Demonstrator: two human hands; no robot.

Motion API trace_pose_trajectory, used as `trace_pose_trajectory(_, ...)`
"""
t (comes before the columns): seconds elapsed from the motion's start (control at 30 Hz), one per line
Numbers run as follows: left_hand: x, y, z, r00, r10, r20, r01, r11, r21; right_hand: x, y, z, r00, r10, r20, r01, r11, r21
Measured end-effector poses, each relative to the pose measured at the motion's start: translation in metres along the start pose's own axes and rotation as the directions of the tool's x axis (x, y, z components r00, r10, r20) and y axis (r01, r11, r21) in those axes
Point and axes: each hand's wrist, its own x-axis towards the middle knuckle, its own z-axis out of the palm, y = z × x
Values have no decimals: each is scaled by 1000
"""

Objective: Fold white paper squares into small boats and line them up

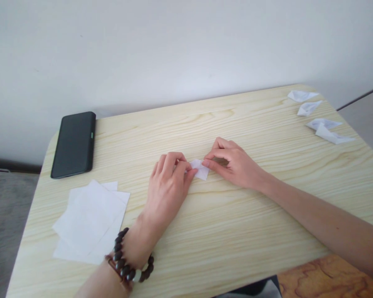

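A small folded piece of white paper (201, 170) is held between both hands near the middle of the table. My left hand (169, 182) pinches its left side between thumb and fingers, which cover that end. On the other side, my right hand (231, 161) grips the upper right edge between thumb and forefinger. A lower corner of the paper points down between the hands. To the left lies a loose stack of flat white paper sheets (91, 219), fanned at different angles.
Several folded white paper pieces (309, 108) lie along the table's right edge. A black phone-like device (73, 145) rests at the back left corner. The wooden table (161, 128) stands against a white wall. At the bottom edge shows a brown, wood-patterned surface (323, 279).
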Motion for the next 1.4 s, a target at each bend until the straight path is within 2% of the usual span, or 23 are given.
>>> trace_pose_trajectory(0.13, 1, -5, -1, 999, -37, 30, 40, 994, -104, 1, -1, 0, 1000, 9, 27, -8, 999, -46)
trace_pose_trajectory(0.27, 3, -6, -2, 990, -85, 115, 101, 984, -148, 1, 0, 1, 999, 12, 40, -9, 996, -87)
trace_pose_trajectory(0.53, 2, -3, 1, 983, -164, 82, 174, 975, -136, 0, 0, 7, 999, 32, -16, -34, 987, -159)
trace_pose_trajectory(0.77, 3, -5, 2, 976, -188, 105, 203, 968, -147, 0, 1, 9, 995, 81, -56, -89, 982, -167)
trace_pose_trajectory(0.87, 4, -4, 2, 967, -232, 109, 244, 962, -124, 0, 2, 7, 994, 105, -44, -110, 981, -160)
trace_pose_trajectory(0.97, 5, -3, 1, 955, -268, 123, 278, 958, -70, 2, 4, 5, 997, 74, -4, -74, 985, -153)
trace_pose_trajectory(1.23, 4, -2, -3, 976, -166, 142, 176, 983, -57, 4, 9, -5, 994, -19, 104, 27, 996, -80)
trace_pose_trajectory(1.4, 4, -3, -3, 983, -122, 139, 129, 991, -42, 4, 10, -11, 985, -38, 168, 45, 998, -41)
